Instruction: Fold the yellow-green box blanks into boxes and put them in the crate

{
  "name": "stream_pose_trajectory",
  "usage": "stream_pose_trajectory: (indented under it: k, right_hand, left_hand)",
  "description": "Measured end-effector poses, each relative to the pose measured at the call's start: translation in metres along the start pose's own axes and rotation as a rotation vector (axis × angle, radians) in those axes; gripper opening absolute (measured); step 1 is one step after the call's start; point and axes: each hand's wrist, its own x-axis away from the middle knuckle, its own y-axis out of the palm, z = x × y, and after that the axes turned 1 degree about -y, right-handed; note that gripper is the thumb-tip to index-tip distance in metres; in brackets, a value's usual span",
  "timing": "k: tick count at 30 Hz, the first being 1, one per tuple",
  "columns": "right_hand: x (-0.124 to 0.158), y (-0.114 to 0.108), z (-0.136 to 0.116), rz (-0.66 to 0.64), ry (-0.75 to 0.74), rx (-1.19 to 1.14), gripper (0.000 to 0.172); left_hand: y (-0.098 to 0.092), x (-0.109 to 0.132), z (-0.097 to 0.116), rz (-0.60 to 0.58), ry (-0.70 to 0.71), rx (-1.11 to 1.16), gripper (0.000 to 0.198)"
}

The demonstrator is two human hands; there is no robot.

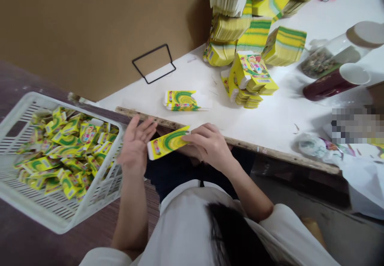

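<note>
White shirt (183,222) nearest camera, on the body side of both hands. White table (192,72) ahead of them. Slatted basket (100,176) left of left hand, heaped with small yellow-green packs (69,150). Carton stacks (253,34) beyond right hand. Clear lidded jar (339,50), far right of right hand, part-filled with mixed bits; maroon cup (327,83) beside it, contents can't tell. Left hand (133,150) palm up, gripping nothing. Right hand (211,146) pinches one yellow carton (169,143), between the hands at the table's near edge.
</note>
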Motion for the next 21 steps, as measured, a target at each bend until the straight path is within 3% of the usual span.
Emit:
stream_pose_trajectory:
  k: [3,5,6,8,10,11,14,17,21]
  right_hand:
    - [0.003,0.003,-0.002,-0.065,-0.163,0.104,0.021]
    - [0.005,0.009,-0.005,-0.002,-0.161,0.082,0.024]
    - [0.006,0.013,-0.006,0.088,-0.095,0.049,0.030]
    - [0.009,0.021,-0.007,0.305,0.133,-0.098,0.061]
    - [0.009,0.027,-0.007,0.383,0.379,-0.389,0.084]
    - [0.009,0.029,-0.007,0.344,0.482,-0.556,0.084]
    - [0.007,0.033,-0.007,0.084,0.660,-0.924,0.060]
    - [0.009,0.034,-0.005,0.005,0.652,-1.003,0.055]
    - [0.018,0.036,-0.004,0.001,0.413,-0.845,0.074]
  left_hand:
    - [-0.006,-0.001,0.014,-0.339,-0.020,-0.428,0.108]
    - [0.003,0.004,0.014,-0.459,-0.090,-0.643,0.096]
    - [0.009,0.008,0.011,-0.462,-0.108,-0.692,0.083]
    - [0.023,0.015,0.003,-0.384,-0.094,-0.723,0.067]
    - [0.033,0.022,-0.006,-0.314,-0.036,-0.741,0.073]
    - [0.036,0.025,-0.010,-0.309,0.011,-0.744,0.077]
    - [0.041,0.028,-0.017,-0.347,0.192,-0.716,0.075]
    - [0.039,0.027,-0.018,-0.367,0.284,-0.699,0.057]
    - [0.035,0.028,-0.021,-0.390,0.135,-0.752,0.060]
